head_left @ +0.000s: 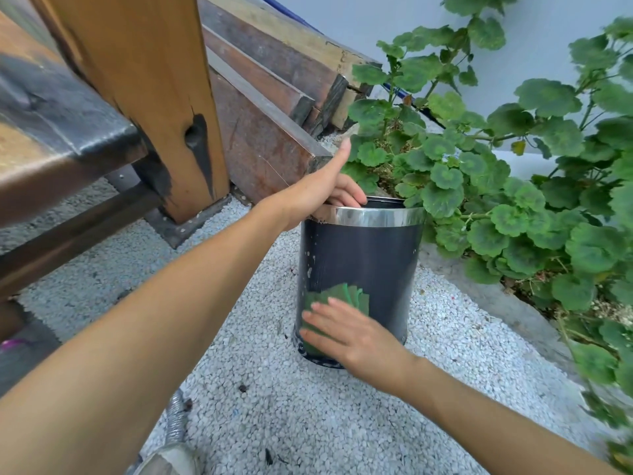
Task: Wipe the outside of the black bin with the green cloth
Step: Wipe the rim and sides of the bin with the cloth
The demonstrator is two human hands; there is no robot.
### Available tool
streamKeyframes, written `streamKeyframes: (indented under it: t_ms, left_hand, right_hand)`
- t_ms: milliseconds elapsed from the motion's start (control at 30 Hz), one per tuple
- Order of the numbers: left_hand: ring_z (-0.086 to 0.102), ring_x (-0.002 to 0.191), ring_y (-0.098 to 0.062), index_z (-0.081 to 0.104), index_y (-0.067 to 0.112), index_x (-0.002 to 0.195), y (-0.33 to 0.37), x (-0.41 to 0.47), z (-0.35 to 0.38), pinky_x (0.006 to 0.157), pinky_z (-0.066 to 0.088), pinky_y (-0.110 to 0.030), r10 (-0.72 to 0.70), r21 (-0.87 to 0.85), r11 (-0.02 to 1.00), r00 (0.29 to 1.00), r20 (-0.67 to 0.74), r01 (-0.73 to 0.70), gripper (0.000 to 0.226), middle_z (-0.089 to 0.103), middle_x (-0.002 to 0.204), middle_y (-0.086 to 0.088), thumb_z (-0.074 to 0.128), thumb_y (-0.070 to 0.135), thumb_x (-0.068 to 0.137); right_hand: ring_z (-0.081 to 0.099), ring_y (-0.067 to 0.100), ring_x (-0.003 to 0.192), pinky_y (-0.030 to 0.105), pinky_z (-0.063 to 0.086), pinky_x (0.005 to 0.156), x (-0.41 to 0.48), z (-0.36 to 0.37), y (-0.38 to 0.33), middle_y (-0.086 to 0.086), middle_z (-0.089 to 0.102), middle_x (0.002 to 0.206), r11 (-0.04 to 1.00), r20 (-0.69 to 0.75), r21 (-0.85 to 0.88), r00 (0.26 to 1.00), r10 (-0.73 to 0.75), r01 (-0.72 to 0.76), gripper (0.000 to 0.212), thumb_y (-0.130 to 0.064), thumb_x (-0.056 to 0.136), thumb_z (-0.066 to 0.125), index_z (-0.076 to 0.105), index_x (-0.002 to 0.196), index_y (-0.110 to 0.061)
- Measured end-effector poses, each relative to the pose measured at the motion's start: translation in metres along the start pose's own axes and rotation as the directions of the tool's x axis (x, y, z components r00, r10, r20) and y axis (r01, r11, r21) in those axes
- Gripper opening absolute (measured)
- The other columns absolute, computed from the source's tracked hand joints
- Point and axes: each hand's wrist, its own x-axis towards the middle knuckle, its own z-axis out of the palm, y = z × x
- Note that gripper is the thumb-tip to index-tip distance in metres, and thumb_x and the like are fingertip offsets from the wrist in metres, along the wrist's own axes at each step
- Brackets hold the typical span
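I judged the black bin, upright on gravel, light, stiff & slick, so left hand curled fingers over its rim while right hand, fingers straight, pressed the soft green cloth low on its wall.

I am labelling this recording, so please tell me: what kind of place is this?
Probably an outdoor patio or garden corner: pale gravel ground, a leafy green plant beside the black bin, and weathered wooden beams.

bin – glossy black, shiny metal rim | cloth – green fabric | post – varnished wood
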Motion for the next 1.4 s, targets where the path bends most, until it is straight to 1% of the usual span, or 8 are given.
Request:
streamKeyframes:
  t_ms: [233,433,633,767,967,1133,1333,1400]
  left_hand:
    - [0.062,0.091,-0.014,0.079,0.016,0.103,-0.002,-0.004,0.001,0.084,0.047,-0.033,0.019,-0.007,1.000,1.000,0.008,-0.019,0.101,0.079,0.102,-0.004,0.008,0.086,0.089]
    - [0.065,0.075,-0.005,0.078,0.015,0.103,-0.001,-0.009,0.005,0.078,0.046,-0.032,0.024,-0.013,1.000,0.999,0.022,-0.024,0.100,0.079,0.092,-0.001,0.008,0.086,0.089]
    - [0.066,0.092,-0.016,0.069,0.025,0.113,0.001,-0.018,0.007,0.092,0.043,-0.040,0.022,0.080,0.997,0.999,0.039,-0.025,0.090,0.080,0.090,0.002,0.009,0.088,0.087]
    - [0.067,0.086,-0.014,0.079,0.021,0.079,-0.004,-0.029,0.003,0.089,0.045,-0.039,0.034,0.347,0.936,0.998,0.054,-0.051,0.097,0.075,0.087,-0.001,0.009,0.087,0.088]
    - [0.056,0.071,-0.017,0.062,0.007,0.070,-0.014,-0.054,-0.002,0.072,0.040,-0.031,0.184,0.559,0.819,0.982,-0.044,-0.129,0.085,0.062,0.078,-0.010,0.021,0.078,0.094]
    - [0.032,0.055,-0.012,0.042,0.012,0.064,0.030,-0.062,0.013,0.056,0.030,-0.017,0.224,0.456,0.839,0.952,0.208,-0.297,0.052,0.034,0.062,0.007,0.045,0.044,0.105]
    - [0.063,0.063,0.006,0.033,0.010,0.076,0.048,-0.036,0.033,0.076,0.044,-0.035,0.040,0.525,0.834,0.968,0.246,-0.168,0.037,0.068,0.067,0.002,0.051,0.021,0.107]
    - [0.067,0.099,-0.005,0.066,0.014,0.091,0.052,-0.030,0.035,0.108,0.042,-0.050,0.004,0.500,0.859,0.977,0.214,-0.113,0.023,0.075,0.118,0.001,0.052,0.024,0.107]
  right_hand:
    - [0.066,0.021,0.120,0.040,0.048,0.110,-0.020,-0.007,-0.038,0.006,0.069,0.133,0.983,0.098,0.180,0.995,0.025,-0.042,0.055,-0.002,0.075,0.083,0.070,0.128,-0.012]
    - [0.044,0.009,0.141,0.025,0.036,0.118,0.031,-0.111,0.005,-0.001,0.047,0.156,0.732,-0.027,0.511,0.842,0.538,-0.451,0.041,-0.022,0.086,0.073,0.071,0.127,-0.023]
    - [0.068,0.025,0.108,0.036,0.057,0.092,0.090,-0.179,0.066,0.005,0.076,0.110,0.569,0.496,0.140,0.555,0.669,-0.811,0.020,-0.030,0.079,0.080,0.081,0.099,-0.028]
    - [0.067,0.023,0.074,0.032,0.058,0.073,0.107,-0.190,0.078,0.002,0.075,0.079,0.509,0.673,0.158,0.470,0.571,-0.846,0.013,-0.019,0.077,0.084,0.084,0.090,-0.018]
    - [0.072,0.025,0.078,0.040,0.059,0.079,0.085,-0.207,0.090,0.014,0.080,0.090,0.485,0.767,0.288,0.502,0.400,-0.826,0.017,-0.003,0.082,0.080,0.084,0.093,-0.014]
    - [0.072,0.039,0.102,0.055,0.057,0.092,0.039,-0.227,0.133,0.014,0.075,0.112,0.529,0.744,0.409,0.607,0.280,-0.744,0.019,-0.004,0.086,0.078,0.083,0.094,-0.021]
    - [0.060,0.000,0.121,0.026,0.042,0.104,0.001,-0.204,0.152,-0.020,0.064,0.132,0.513,0.589,0.440,0.668,0.455,-0.737,0.020,-0.009,0.087,0.079,0.083,0.100,-0.024]
    - [0.055,-0.008,0.124,0.029,0.036,0.110,-0.013,-0.205,0.153,-0.024,0.060,0.139,0.517,0.451,0.480,0.704,0.549,-0.709,0.028,-0.016,0.087,0.080,0.080,0.110,-0.032]
